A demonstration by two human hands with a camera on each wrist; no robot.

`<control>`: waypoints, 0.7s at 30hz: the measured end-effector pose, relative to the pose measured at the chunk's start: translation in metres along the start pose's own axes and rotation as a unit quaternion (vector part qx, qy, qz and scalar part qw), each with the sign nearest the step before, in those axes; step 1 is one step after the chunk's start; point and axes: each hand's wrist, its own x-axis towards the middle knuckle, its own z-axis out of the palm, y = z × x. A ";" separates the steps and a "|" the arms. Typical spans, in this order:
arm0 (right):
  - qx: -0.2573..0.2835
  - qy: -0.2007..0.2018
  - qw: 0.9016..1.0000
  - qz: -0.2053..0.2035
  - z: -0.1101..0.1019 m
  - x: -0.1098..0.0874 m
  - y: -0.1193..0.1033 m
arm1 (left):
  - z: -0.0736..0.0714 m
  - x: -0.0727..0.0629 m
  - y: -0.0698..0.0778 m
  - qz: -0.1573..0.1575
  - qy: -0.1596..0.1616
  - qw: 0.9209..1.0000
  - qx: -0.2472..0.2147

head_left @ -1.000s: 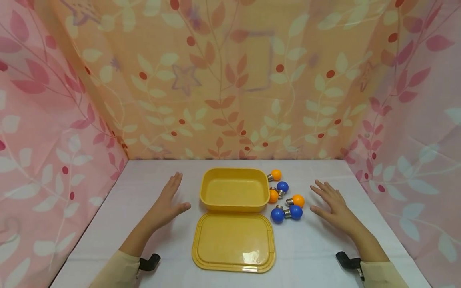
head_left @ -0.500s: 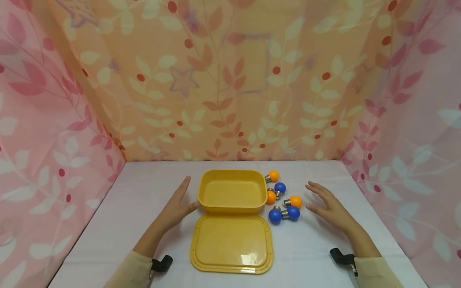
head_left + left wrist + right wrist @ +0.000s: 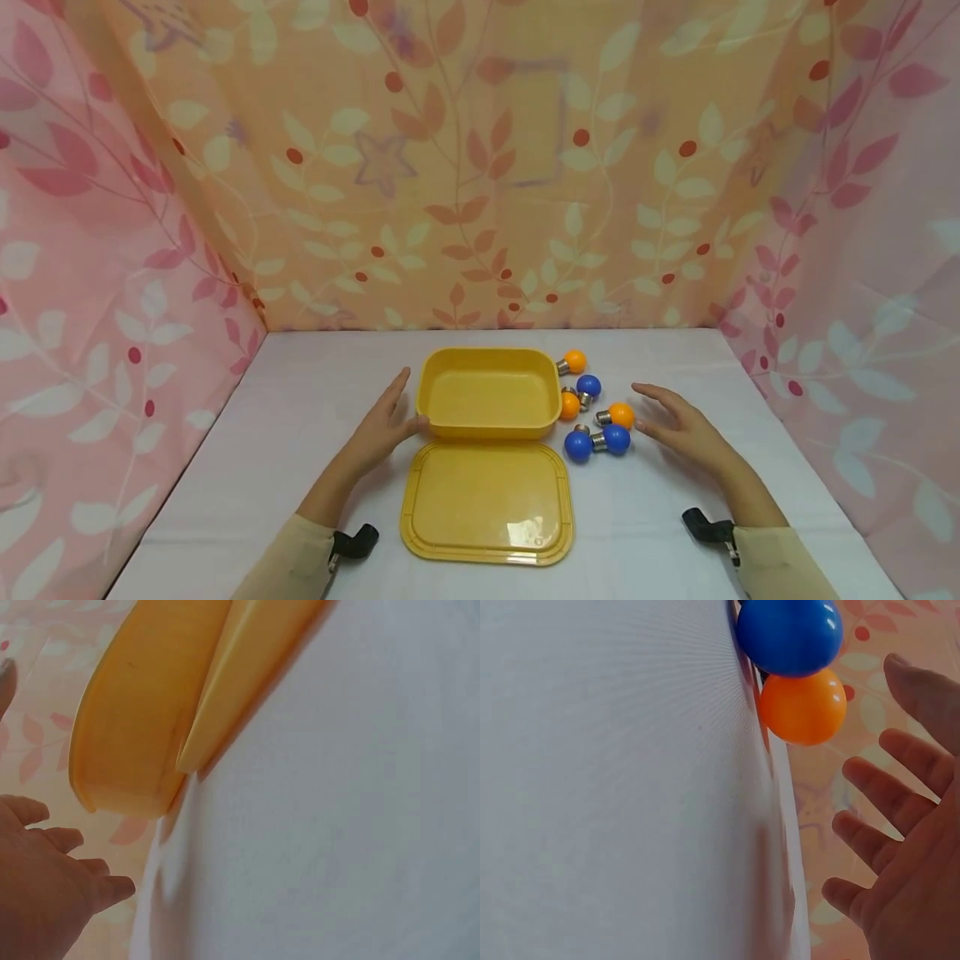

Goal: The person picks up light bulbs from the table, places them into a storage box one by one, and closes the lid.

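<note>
A yellow plastic box (image 3: 487, 432) stands on the table, its open top facing up. Flat in front of it lies its yellow lid (image 3: 486, 504). My left hand (image 3: 381, 433) is at the box's left side, fingers extended, its thumb overlapping the front left corner in the head view. The left wrist view shows this hand (image 3: 45, 889) beside the box's side wall (image 3: 139, 720). Right of the box are three orange light bulbs (image 3: 622, 415) and three blue light bulbs (image 3: 578, 447). My right hand (image 3: 686, 433) is just right of them, thumb near the nearest orange bulb, holding nothing.
A white cloth covers the table (image 3: 300, 375). Patterned curtains hang behind it (image 3: 480, 250) and along both sides. A black wrist mount (image 3: 356, 542) sits on the left wrist, and another black mount (image 3: 707, 527) on the right.
My left hand has moved right, from apart from the box up to its left side. My right hand has shifted slightly left toward the bulbs. The box, lid and bulbs stay put.
</note>
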 end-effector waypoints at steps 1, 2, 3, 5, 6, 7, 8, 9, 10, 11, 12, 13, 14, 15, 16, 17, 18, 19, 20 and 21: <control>0.000 0.002 1.000 0.001 0.000 0.001 0.000 | 0.000 0.001 -0.001 -0.007 -0.003 1.000 -0.018; 0.001 0.004 1.000 0.003 0.000 0.002 0.000 | 0.001 0.002 -0.002 -0.015 -0.007 0.999 -0.038; 0.003 0.006 1.000 0.004 0.001 0.003 0.001 | 0.001 0.003 -0.004 -0.022 -0.009 0.998 -0.055; 0.015 0.007 1.000 0.007 0.003 0.004 0.001 | 0.002 0.004 -0.006 -0.031 -0.012 0.997 -0.070; 0.023 0.004 1.000 0.010 0.004 0.005 0.002 | 0.002 0.004 -0.007 -0.030 -0.011 0.997 -0.072; 0.032 0.003 0.999 0.013 0.005 0.006 0.002 | 0.003 0.004 -0.009 -0.031 -0.008 0.997 -0.076; 0.041 0.001 0.999 0.017 0.007 0.006 0.003 | 0.004 0.005 -0.009 -0.030 -0.006 0.996 -0.080; 0.049 -0.002 0.999 0.020 0.008 0.007 0.003 | 0.004 0.005 -0.010 -0.026 -0.002 0.996 -0.081; 0.053 -0.004 0.998 0.025 0.010 0.007 0.003 | 0.006 0.005 -0.011 -0.021 0.001 0.996 -0.086; 0.058 -0.005 0.998 0.028 0.011 0.007 0.004 | 0.007 0.005 -0.011 -0.017 0.004 0.996 -0.089; 0.060 -0.004 0.998 0.028 0.013 0.007 0.005 | 0.008 0.005 -0.012 -0.014 0.007 0.996 -0.091; 0.061 -0.001 0.998 0.026 0.014 0.007 0.006 | 0.010 0.005 -0.012 -0.009 0.008 0.996 -0.090; 0.062 0.001 0.998 0.024 0.015 0.007 0.007 | 0.011 0.005 -0.012 -0.007 0.009 0.996 -0.091; 0.061 0.003 0.998 0.022 0.017 0.007 0.009 | 0.012 0.005 -0.012 -0.006 0.011 0.996 -0.090; 0.060 0.004 0.998 0.022 0.018 0.006 0.010 | 0.013 0.005 -0.012 -0.006 0.012 0.996 -0.087; 0.058 0.006 0.998 0.021 0.019 0.006 0.011 | 0.014 0.005 -0.012 -0.006 0.015 0.997 -0.082; 0.057 0.006 0.998 0.022 0.020 0.006 0.012 | 0.015 0.005 -0.013 -0.006 0.017 0.997 -0.081; 0.056 0.005 0.998 0.024 0.022 0.006 0.013 | 0.015 0.004 -0.013 -0.006 0.018 0.997 -0.080; 0.054 0.005 0.998 0.024 0.023 0.006 0.013 | 0.015 0.004 -0.014 -0.008 0.020 0.997 -0.081; 0.052 0.004 0.998 0.023 0.025 0.006 0.014 | 0.015 0.004 -0.015 -0.007 0.022 0.997 -0.080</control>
